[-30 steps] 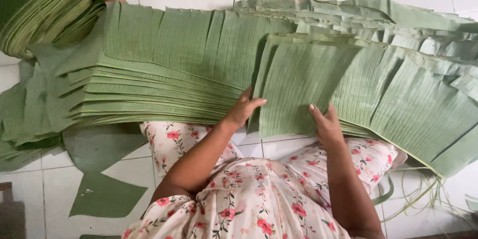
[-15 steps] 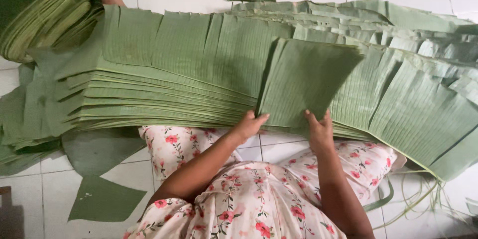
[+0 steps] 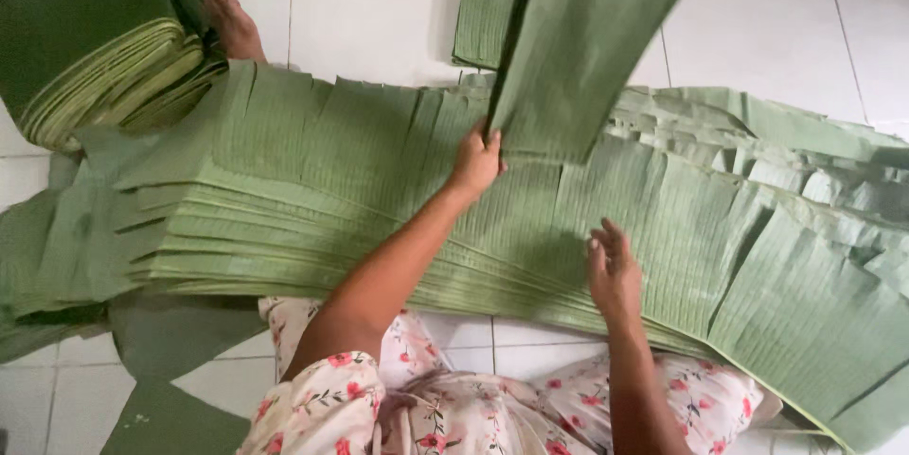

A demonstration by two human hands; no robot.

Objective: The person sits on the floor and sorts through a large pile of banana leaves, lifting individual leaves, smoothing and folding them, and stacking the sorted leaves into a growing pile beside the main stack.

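One cut leaf piece (image 3: 578, 48) was grasped by the left hand (image 3: 476, 163); the right hand (image 3: 614, 270) rested with released fingers on the near leaf stack (image 3: 312, 190).

Leaf stack (image 3: 312, 199) across the floor (image 3: 379, 19), folded bundle (image 3: 95, 48) behind left, lifted leaf piece (image 3: 578, 48) above its middle.

You're sitting on a white tiled floor (image 3: 379, 29) of what looks like a home or small workroom, with stacked banana leaves (image 3: 312, 190) and folded leaf bundles (image 3: 95, 48) spread around you.
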